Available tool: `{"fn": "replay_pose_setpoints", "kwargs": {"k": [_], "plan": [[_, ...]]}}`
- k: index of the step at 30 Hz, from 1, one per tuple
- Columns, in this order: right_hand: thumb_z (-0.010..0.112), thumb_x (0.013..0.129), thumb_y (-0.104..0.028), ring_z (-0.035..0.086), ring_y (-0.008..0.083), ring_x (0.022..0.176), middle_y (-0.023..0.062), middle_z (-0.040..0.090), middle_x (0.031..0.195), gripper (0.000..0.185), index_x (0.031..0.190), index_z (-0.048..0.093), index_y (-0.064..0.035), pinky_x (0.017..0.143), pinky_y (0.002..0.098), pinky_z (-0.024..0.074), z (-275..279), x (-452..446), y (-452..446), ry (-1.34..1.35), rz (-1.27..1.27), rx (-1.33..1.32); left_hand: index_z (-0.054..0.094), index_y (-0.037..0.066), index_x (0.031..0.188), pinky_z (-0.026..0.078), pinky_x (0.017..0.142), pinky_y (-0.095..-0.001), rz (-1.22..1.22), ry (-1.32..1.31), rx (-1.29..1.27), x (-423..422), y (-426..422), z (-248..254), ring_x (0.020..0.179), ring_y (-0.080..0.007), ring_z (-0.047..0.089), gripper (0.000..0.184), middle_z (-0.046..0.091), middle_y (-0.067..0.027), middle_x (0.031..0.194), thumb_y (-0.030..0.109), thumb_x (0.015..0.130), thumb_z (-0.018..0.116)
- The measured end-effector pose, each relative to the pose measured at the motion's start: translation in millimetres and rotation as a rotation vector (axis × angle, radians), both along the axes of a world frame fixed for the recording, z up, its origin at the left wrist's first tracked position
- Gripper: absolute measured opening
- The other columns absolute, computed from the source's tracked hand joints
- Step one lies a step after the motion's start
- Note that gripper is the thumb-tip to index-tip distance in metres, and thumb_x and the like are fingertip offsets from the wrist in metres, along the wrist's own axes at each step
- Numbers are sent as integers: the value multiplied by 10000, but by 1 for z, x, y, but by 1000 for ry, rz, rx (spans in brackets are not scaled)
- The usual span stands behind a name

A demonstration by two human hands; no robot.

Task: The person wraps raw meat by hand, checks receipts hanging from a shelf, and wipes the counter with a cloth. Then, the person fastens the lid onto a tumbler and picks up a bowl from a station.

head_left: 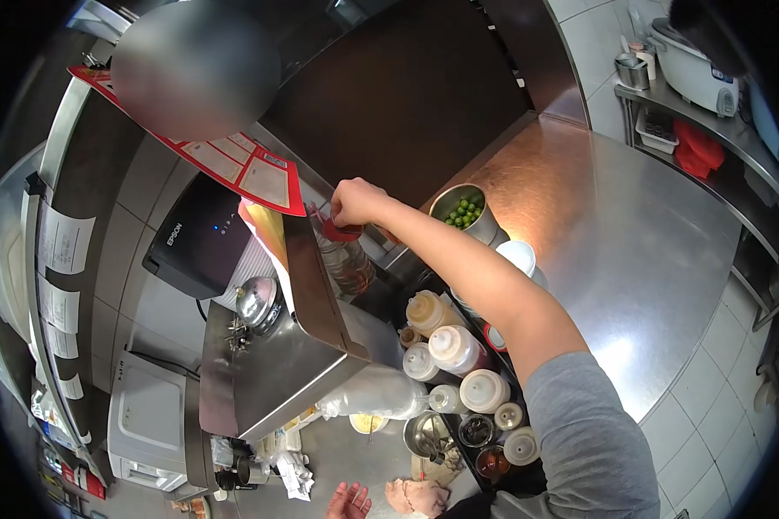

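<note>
The right hand [359, 203] reaches across to a clear jar with a red lid [346, 264], which stands at the far left of the workspace beside a brown upright metal panel [320, 285]. Its fingers are curled down at the red lid; the tips are hidden, so I cannot tell how firmly they have hold of it. The left hand [348, 502] lies at the near edge, fingers loosely spread and nothing visible in them, just beside a pale pink lump resembling raw meat [417, 497].

Right of the jar is a round steel pot [486, 227] holding small green round fruits [463, 213], at the far-left corner of the shiny steel tabletop [614, 259]. Under the forearm sit pale-capped plastic squeeze bottles [454, 348] and 2 small round containers with dark contents [476, 431].

For good handling at this stretch, I would keep the forearm high above the caps, the grip centred on the lid, and the jar steady and upright.
</note>
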State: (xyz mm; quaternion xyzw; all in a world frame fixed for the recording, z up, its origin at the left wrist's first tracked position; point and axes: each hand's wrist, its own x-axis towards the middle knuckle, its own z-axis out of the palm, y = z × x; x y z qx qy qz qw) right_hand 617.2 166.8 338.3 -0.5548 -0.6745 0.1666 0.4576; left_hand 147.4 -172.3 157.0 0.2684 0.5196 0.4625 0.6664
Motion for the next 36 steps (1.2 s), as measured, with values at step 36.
{"fn": "replay_pose_setpoints", "kwargs": {"k": [36], "plan": [[597,820,-127,631,354,809,118,645,937,106,850,648,-39,725,447,512,-243,-248,-368,-538,-18,-478,714,64,891,538,712,-369,-850,1216,621,62,71,-85,771,-290,680,304,702,-115,809,316,722,713]]}}
